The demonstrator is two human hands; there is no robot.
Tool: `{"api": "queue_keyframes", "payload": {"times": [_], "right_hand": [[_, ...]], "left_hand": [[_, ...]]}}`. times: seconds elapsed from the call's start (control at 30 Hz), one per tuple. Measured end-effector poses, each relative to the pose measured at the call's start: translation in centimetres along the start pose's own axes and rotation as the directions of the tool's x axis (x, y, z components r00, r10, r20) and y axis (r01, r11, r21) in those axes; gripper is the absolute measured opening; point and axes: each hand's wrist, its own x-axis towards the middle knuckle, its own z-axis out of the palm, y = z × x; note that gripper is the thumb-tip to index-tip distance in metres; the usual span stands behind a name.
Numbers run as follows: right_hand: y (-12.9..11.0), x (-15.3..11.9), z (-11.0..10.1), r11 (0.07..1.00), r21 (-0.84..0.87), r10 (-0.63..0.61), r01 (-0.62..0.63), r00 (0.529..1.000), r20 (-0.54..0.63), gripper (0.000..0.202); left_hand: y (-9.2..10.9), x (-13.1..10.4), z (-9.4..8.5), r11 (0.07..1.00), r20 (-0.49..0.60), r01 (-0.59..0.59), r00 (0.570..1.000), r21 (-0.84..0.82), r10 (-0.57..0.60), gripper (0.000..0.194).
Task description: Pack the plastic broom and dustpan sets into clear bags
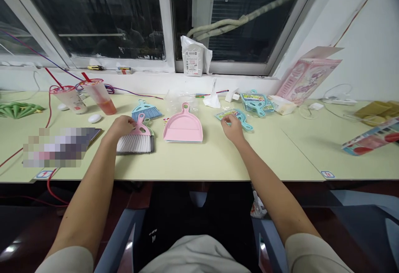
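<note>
My left hand [124,126] is closed at the pink-handled hand brush [137,142], its fingertips on the handle's side. The brush lies with its pale bristles toward the table's front edge, over something with a green rim. Behind it rests a blue hand brush [146,110]. A pink dustpan [183,128] lies between my hands, handle pointing away from me, with a bluish edge showing underneath. My right hand [233,130] pinches the near-left part of a plastic-wrapped turquoise brush-and-dustpan set [241,117]. Its fingertips are partly hidden.
Behind my right hand lies another wrapped turquoise set [257,103]. Two drink cups [101,98] with red straws stand at the left, near a white oval object [94,118]. A pink box [308,75] leans at the back right. Clear plastic wrap [174,100] lies behind the dustpan.
</note>
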Motion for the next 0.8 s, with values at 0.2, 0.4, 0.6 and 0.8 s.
{"api": "queue_keyframes", "payload": {"times": [0.2,0.4,0.6,0.8], "right_hand": [[-1.4,-0.3,0.8,0.982,0.182,0.028,-0.041,0.997,0.076,0.012],[-4.4,1.2,4.8,0.956,0.269,0.062,-0.121,0.974,0.218,0.025],[-6.2,2.4,9.1,0.988,0.088,0.087,-0.129,0.923,0.376,0.029],[-5.4,1.8,9.8,0.994,0.088,0.028,-0.069,0.915,0.403,0.027]], "left_hand": [[2.7,-1.3,-2.9,0.995,-0.186,-0.095,0.978,-0.016,0.09,0.013],[12.7,-0.4,0.4,0.949,-0.207,-0.301,0.938,-0.09,0.278,0.015],[20.1,0.4,7.9,0.944,-0.174,-0.33,0.931,-0.025,0.321,0.026],[19.9,-0.6,9.5,0.969,-0.282,-0.213,0.929,0.121,0.239,0.028]]}}
